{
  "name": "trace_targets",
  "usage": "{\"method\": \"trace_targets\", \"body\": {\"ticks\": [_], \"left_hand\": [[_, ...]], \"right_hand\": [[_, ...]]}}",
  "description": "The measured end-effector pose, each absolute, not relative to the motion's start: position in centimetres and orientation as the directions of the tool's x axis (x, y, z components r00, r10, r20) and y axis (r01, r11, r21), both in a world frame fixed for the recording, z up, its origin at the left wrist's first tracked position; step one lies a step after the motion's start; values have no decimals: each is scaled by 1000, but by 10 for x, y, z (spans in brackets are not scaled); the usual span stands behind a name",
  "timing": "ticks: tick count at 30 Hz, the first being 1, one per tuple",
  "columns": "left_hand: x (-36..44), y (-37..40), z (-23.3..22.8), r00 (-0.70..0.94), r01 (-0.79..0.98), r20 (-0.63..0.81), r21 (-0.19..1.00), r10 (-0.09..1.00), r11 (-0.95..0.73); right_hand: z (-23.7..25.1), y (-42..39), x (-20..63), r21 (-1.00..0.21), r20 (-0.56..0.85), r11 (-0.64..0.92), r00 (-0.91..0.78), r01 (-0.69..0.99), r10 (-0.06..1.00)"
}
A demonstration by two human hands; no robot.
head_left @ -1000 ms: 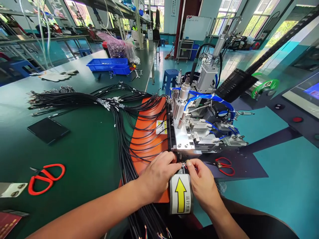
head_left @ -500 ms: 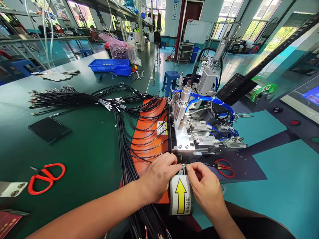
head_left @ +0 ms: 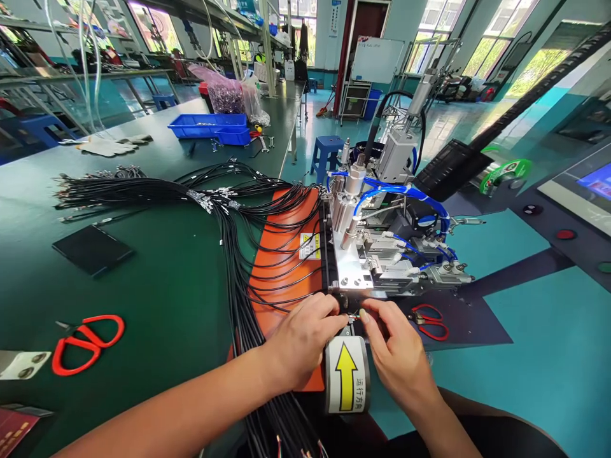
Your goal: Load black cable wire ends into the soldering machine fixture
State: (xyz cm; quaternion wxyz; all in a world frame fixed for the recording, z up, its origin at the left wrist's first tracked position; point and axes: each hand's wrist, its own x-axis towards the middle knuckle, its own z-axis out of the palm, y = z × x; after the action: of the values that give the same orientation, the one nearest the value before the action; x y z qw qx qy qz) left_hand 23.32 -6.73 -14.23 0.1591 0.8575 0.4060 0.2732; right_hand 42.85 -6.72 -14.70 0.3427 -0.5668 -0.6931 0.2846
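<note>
- Nearest, a roller cover [head_left: 347,375] with a yellow arrow label sits just below both hands
- Left hand [head_left: 303,340] pinches a thin wire end [head_left: 352,316] between thumb and forefinger, fingers closed on it
- Right hand [head_left: 398,356] meets it from the other side, fingertips [head_left: 365,313] closed on the same wire tip at the machine's mouth
- Judgement: keep the tip straight and level with the slot, steadying both wrists
- Beyond, the pneumatic crimping machine [head_left: 377,254]; black cable bundle [head_left: 238,280] drapes over the orange mat [head_left: 286,242]; red scissors [head_left: 86,343] lie well left
</note>
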Motion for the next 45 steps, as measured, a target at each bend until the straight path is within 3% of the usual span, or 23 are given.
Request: {"method": "trace_targets", "body": {"ticks": [4, 14, 20, 25, 30, 33, 35, 38, 40, 43, 45], "left_hand": [[233, -68, -140, 526, 627, 331, 471, 784, -620], [237, -75, -125, 550, 722, 286, 310, 785, -618], [238, -78, -115, 532, 789, 127, 283, 837, -545], [240, -82, -102, 518, 820, -29, 300, 855, -487], [241, -85, -97, 502, 819, -131, 391, 855, -421], [236, -86, -90, 482, 814, -145, 438, 864, -380], [227, -83, -79, 425, 811, -77, 476, 902, -341], [201, -59, -56, 259, 802, 188, 505, 947, -320], [181, -27, -42, 142, 819, 253, 513, 957, -257], [159, 42, -33, -24, 777, 213, 619, 977, -115], [156, 92, -36, -54, 775, 184, 627, 981, -75]], "right_hand": [[-144, -64, 423, -773, 173, 243, -174, 586, 970], [-151, -67, 418, -781, 42, 58, -40, 621, 998], [-150, -62, 419, -826, -133, -82, -52, 557, 990], [-149, -62, 419, -850, -174, -132, -36, 511, 984], [-142, -81, 418, -862, 23, -37, 113, 506, 993], [-136, -101, 410, -879, 195, 174, 3, 444, 981], [-136, -112, 401, -872, 303, 303, -61, 385, 951], [-146, -123, 388, -798, 447, 446, -98, 406, 889], [-157, -125, 382, -725, 535, 532, -129, 437, 835], [-172, -122, 377, -621, 639, 627, -159, 471, 753], [-177, -120, 376, -542, 693, 658, -164, 523, 702]]}}
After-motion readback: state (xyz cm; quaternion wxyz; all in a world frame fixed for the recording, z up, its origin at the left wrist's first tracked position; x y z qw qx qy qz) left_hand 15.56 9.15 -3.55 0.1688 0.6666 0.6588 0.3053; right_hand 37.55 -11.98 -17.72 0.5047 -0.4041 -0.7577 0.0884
